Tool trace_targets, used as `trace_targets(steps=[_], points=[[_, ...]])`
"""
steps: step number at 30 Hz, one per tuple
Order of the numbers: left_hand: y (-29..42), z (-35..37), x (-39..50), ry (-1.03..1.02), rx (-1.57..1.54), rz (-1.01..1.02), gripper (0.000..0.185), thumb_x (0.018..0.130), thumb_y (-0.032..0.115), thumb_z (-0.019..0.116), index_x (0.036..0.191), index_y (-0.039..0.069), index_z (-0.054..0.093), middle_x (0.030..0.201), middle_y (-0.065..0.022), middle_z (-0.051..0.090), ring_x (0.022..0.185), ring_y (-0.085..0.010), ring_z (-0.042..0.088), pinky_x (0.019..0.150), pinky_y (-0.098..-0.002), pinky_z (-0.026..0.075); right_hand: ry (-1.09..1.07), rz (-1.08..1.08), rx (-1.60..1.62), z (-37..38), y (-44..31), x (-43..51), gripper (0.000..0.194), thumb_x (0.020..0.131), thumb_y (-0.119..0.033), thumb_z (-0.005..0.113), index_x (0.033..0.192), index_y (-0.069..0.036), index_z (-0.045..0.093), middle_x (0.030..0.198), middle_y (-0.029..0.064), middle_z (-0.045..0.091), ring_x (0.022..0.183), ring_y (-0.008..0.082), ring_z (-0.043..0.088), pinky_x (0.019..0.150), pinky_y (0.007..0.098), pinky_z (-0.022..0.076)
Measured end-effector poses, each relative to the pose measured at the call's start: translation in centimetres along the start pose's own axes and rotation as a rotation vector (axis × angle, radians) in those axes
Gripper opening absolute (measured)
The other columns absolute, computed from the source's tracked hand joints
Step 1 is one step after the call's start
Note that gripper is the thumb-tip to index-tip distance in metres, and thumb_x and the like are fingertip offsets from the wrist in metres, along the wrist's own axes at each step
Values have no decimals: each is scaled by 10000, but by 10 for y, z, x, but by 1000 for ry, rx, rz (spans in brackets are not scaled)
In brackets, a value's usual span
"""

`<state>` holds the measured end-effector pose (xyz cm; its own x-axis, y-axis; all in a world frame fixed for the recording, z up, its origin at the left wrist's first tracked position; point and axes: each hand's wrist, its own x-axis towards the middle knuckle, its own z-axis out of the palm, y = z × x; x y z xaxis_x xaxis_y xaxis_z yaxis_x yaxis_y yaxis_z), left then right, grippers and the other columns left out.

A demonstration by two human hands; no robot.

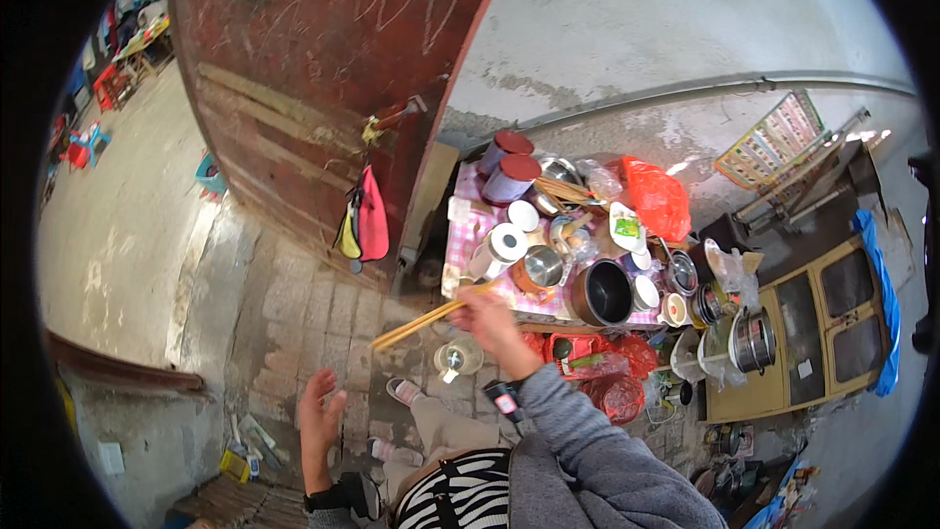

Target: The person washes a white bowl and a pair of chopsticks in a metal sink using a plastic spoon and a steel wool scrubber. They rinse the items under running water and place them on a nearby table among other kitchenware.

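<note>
My right hand (488,319) is closed around a few wooden chopsticks (418,325), which point out to the left over the brick floor. It is at the near edge of a table with a pink checked tablecloth (459,235). My left hand (321,404) is raised over the floor at the lower left, fingers apart, with nothing in it. Close to the right hand are a white kettle or jug (499,250), a small steel pot (542,266) and a dark inner pot (604,294). More wooden sticks (569,191) lie farther back on the table.
A glass jar (459,358) stands on the floor below my right hand. Two red-lidded tins (514,178) and a red plastic bag (657,198) are at the table's back. A red metal door (316,88) stands left of the table; a wooden cabinet (797,338) is at the right.
</note>
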<state>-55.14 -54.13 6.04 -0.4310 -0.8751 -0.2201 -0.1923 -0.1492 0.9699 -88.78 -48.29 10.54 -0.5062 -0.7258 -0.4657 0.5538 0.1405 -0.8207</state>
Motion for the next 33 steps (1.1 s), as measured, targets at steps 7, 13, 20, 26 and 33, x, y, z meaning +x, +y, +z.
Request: trace_targets(steps=[7,13,20,26,33], points=[[-47,-24,36,74,-211,-147,341,853,38,594,1176,-31,510,1012,-92,616,912,-160,596,800,-278,478,551,-449,566,-208,-74,65,141,877,-125,625,811,-23,552,676,83,587,560,183,586,507,254,497],[0,-31,45,327,147,-416,359,904,252,498,1230,104,514,1169,-114,569,1034,-257,564,791,-398,487,831,-489,771,-336,-77,191,171,911,-120,568,881,44,527,808,116,594,665,198,606,603,257,567],[-3,-60,55,313,8,-629,454,934,247,473,1353,121,351,1272,-127,506,1146,-250,506,895,-376,450,727,-487,944,-392,-95,346,246,921,-154,570,967,80,511,910,152,591,808,227,625,713,292,573],[30,-35,91,339,87,-692,468,947,273,468,1372,132,331,1281,-123,500,1152,-260,504,908,-386,445,629,-354,837,-383,-98,370,367,928,-299,564,941,53,461,1032,222,551,939,326,609,832,394,552],[-13,-65,127,261,57,-594,452,917,267,534,1319,168,352,1169,-68,532,1039,-226,533,801,-358,429,660,-239,824,-370,-71,302,435,948,-313,511,1107,59,353,978,268,573,891,349,624,708,383,577]])
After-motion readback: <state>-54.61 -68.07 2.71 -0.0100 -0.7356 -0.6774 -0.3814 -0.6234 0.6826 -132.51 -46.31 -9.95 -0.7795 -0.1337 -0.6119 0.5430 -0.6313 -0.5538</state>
